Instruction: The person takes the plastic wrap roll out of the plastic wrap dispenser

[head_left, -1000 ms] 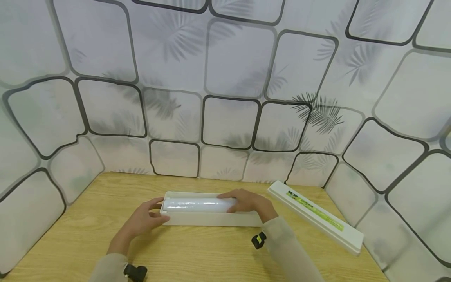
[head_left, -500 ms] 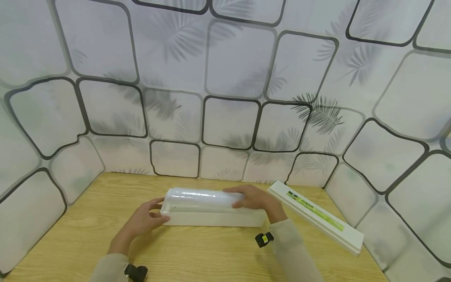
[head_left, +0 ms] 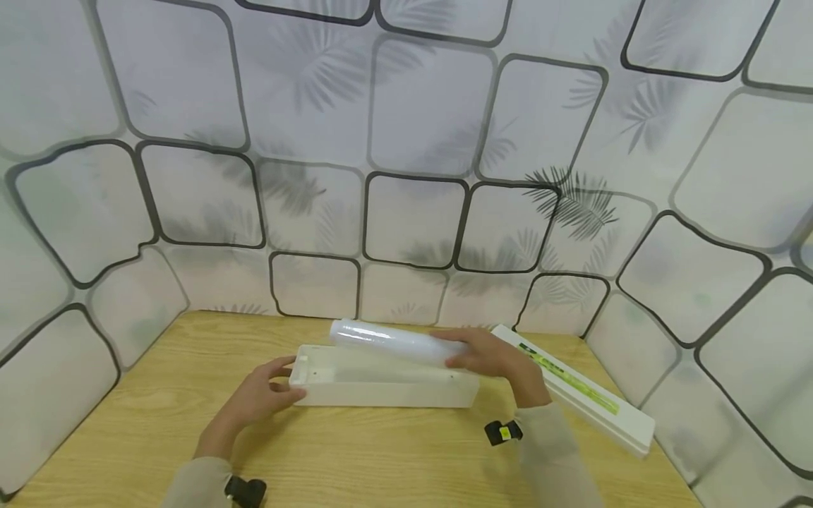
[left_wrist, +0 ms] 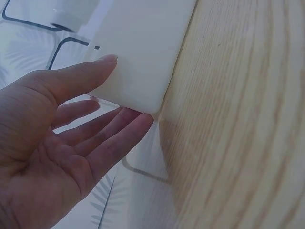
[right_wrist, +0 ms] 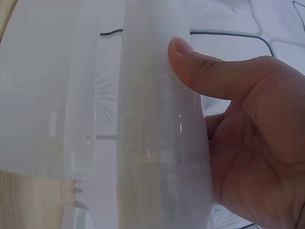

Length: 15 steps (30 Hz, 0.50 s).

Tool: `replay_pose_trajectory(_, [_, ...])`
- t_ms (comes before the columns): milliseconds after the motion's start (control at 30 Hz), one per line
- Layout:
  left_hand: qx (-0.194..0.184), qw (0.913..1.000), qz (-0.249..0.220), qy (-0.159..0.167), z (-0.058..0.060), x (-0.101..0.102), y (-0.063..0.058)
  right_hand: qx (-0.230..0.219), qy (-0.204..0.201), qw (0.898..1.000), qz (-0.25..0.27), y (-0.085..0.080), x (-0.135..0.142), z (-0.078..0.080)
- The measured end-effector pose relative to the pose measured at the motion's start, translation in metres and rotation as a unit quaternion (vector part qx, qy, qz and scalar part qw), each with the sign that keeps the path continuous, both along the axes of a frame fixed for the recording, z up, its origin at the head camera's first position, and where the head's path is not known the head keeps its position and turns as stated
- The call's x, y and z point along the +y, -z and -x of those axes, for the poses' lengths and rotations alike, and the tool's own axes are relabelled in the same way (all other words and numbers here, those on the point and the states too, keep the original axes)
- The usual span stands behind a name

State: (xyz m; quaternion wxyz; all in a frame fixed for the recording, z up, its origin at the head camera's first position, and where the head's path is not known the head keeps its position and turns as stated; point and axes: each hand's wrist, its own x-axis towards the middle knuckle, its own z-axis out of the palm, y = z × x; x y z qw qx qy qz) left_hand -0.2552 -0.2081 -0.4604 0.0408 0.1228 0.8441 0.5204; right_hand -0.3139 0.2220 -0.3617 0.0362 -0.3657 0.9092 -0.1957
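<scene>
A shiny roll of plastic wrap [head_left: 394, 341] is held in my right hand [head_left: 492, 356], tilted slightly above the long white plastic wrap box [head_left: 384, 395]. In the right wrist view the thumb lies along the near side of the roll [right_wrist: 157, 129], while the fingers go behind it. The box stands uncovered on the table, its inside partly showing. My left hand [head_left: 259, 395] holds the left end of the box; in the left wrist view, the thumb presses its front wall [left_wrist: 143, 62] and the fingers touch the end.
A long white lid [head_left: 571, 388] with a green and yellow label lies slantwise on the right of the wooden table [head_left: 356, 458]. Patterned wall covering [head_left: 406, 219] rises behind the table and at both sides.
The roll has come up out of the box in my right hand and moved back and to the right. My left hand has stayed at the box's left end.
</scene>
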Motion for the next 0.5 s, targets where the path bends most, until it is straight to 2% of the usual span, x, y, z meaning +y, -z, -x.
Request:
replay_pose_trajectory(300, [0.000,1.0000,0.007,-0.002,-0.001,0.001,-0.002,0.041,0.008,0.999,0.028,-0.002,0.029,-0.012])
replay_pose_trajectory(500, [0.001,0.9999,0.014,-0.008,0.000,0.001,-0.002,0.040,0.033,0.998,0.029,-0.007,0.048,-0.021])
